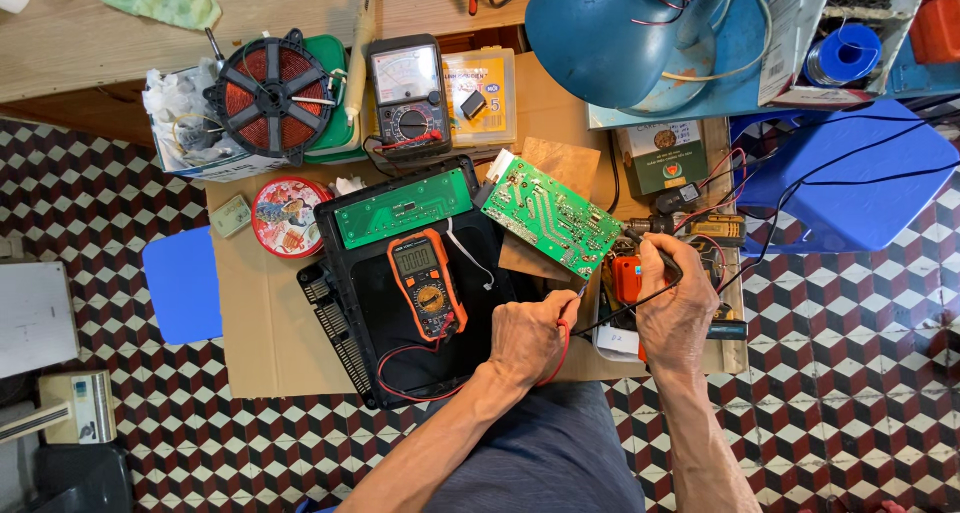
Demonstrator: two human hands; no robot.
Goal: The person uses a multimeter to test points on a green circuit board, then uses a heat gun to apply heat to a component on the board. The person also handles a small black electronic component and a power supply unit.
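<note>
My left hand (pixel 530 335) and right hand (pixel 675 308) are bare, without rings, watch or gloves; both forearms are unsleeved. I wear dark blue-grey shorts (pixel 555 453).

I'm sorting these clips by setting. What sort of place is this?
Likely a small electronics repair bench, perhaps home-run. Both hands, left and right, hold probes to a green circuit board; an orange multimeter and an analogue meter lie nearby.

Electronics repair workshop, informal, home-style. Evidence: low cardboard-covered bench (pixel 250 343) on patterned tile floor (pixel 850 373), two multimeters, orange digital (pixel 427 284) and black analog (pixel 408 95), bare green circuit boards (pixel 550 216), copper induction coil (pixel 272 96), solder spool (pixel 843 55), blue desk lamp (pixel 610 33), loose wires.
</note>
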